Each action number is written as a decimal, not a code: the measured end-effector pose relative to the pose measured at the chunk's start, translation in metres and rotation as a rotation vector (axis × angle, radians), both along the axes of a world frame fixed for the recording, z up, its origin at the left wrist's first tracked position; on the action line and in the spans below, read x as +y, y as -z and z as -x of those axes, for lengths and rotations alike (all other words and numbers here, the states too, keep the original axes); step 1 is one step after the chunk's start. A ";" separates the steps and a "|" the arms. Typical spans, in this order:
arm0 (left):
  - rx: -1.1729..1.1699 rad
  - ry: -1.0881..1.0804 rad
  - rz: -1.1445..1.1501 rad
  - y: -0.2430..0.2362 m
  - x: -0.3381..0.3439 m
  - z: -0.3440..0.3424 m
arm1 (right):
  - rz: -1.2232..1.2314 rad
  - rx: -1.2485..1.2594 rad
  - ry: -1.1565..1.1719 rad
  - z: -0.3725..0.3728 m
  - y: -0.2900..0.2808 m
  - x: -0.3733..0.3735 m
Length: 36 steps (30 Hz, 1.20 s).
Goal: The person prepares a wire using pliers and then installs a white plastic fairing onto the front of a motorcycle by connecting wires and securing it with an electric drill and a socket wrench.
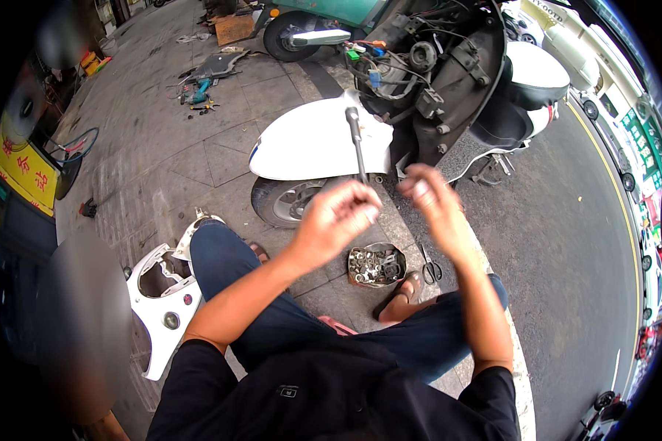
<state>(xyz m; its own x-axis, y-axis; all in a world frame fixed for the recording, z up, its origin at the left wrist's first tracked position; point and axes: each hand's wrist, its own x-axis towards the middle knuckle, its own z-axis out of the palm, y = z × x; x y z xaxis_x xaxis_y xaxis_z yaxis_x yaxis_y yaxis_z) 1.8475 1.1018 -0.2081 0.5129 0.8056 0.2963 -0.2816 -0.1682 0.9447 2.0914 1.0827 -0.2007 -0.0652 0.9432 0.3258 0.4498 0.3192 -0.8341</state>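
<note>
My left hand [342,220] has its fingertips closed round the lower end of a long metal socket tool [357,147], whose thicker head points away from me, over the white front mudguard [301,140] of a partly dismantled scooter [426,81]. My right hand [434,206], a little blurred, is raised to the right of the tool, apart from it, with fingers loosely bent and apart and nothing visible in them. Below my hands a small box of metal fasteners [376,262] sits on the pavement between my feet, with black-handled scissors [430,270] beside it.
A white body panel [162,331] lies left of my knee. Farther off are a teal power tool [196,93], a loose grey part [219,65], a coiled hose [81,147] and a yellow sign [22,165]. A road [566,294] with parked vehicles runs along my right beyond the kerb.
</note>
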 end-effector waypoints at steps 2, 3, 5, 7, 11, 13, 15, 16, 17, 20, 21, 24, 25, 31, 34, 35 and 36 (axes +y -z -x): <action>0.123 0.016 -0.131 0.018 -0.022 -0.020 | 0.185 0.166 -0.051 0.028 0.021 -0.018; 0.215 0.028 -0.278 0.024 -0.028 -0.025 | 0.266 0.248 -0.087 0.036 0.028 -0.023; 0.348 0.141 -0.214 0.032 -0.031 -0.030 | 0.403 0.640 -0.068 0.043 0.034 -0.025; 0.379 0.064 -0.455 0.034 -0.021 -0.029 | 0.318 0.574 -0.043 0.040 0.031 -0.016; 0.482 0.003 -0.681 0.036 0.019 -0.013 | 0.090 0.128 0.130 0.020 0.010 0.027; 0.631 -0.181 -0.767 0.045 0.053 0.018 | 0.105 0.002 0.205 0.009 0.000 0.055; 0.665 -0.451 -0.522 0.063 0.085 0.062 | 0.210 0.006 0.220 -0.001 -0.006 0.072; 0.632 -0.560 -0.279 0.078 0.100 0.086 | 0.210 -0.023 0.235 -0.003 -0.007 0.075; 0.586 -0.677 -0.086 0.095 0.111 0.109 | 0.149 0.111 0.191 -0.005 -0.007 0.076; 0.683 -0.796 0.181 0.150 0.137 0.162 | -0.139 0.380 0.124 -0.007 -0.015 0.073; 0.803 -0.757 0.206 0.167 0.141 0.168 | -0.248 0.353 0.198 -0.006 -0.019 0.074; 1.133 -0.705 -0.012 0.204 0.146 0.160 | -0.462 -0.142 0.257 -0.013 -0.049 0.087; 1.159 -0.727 -0.045 0.212 0.145 0.153 | -0.475 -0.240 0.254 -0.015 -0.056 0.093; 1.050 -0.732 -0.091 0.223 0.162 0.131 | -0.063 0.282 0.296 0.002 -0.038 0.109; 1.169 -0.714 -0.076 0.230 0.164 0.127 | -0.045 0.397 0.186 -0.007 -0.036 0.108; 1.145 -0.725 -0.099 0.233 0.164 0.126 | -0.073 0.444 0.150 -0.012 -0.042 0.103; 1.138 -0.726 -0.111 0.237 0.166 0.126 | -0.140 0.456 0.151 -0.015 -0.048 0.098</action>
